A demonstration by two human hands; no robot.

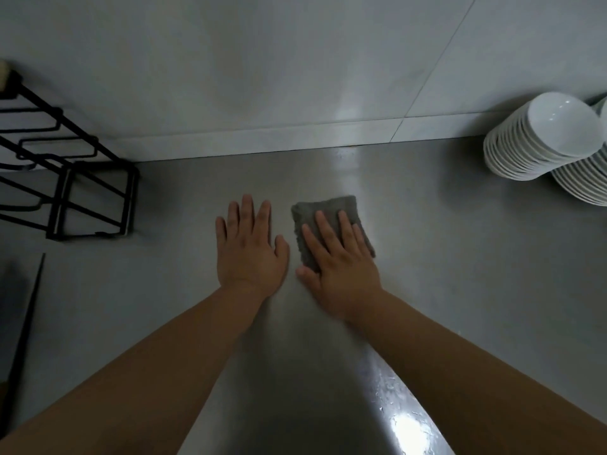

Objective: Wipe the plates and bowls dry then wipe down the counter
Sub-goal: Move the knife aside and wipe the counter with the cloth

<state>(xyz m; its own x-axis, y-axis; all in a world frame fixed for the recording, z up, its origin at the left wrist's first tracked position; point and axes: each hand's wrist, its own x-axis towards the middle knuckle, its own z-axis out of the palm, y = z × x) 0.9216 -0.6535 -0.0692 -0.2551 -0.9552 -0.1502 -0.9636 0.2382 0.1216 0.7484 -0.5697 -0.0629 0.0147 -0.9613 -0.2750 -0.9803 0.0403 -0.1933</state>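
A person is leaning over a stainless-steel counter [460,290], both bare forearms reaching forward across it. The right hand [341,257] is lying flat with straight, slightly spread fingers on a folded grey cloth [328,208], pressing it against the metal near the middle of the surface. The left hand [251,247] is resting palm-down just beside it, fingers straight and close together, holding nothing, its thumb sitting near the cloth's left edge. Stacks of white bowls [538,139] are standing at the far right, against the pale tiled wall [262,77], with a stack of white plates [581,182] just in front of them, partly cut off by the frame edge. A black wire rack [82,192] is occupying the far left. Water droplets [394,405] are glinting under a bright reflection on the near part of the counter.
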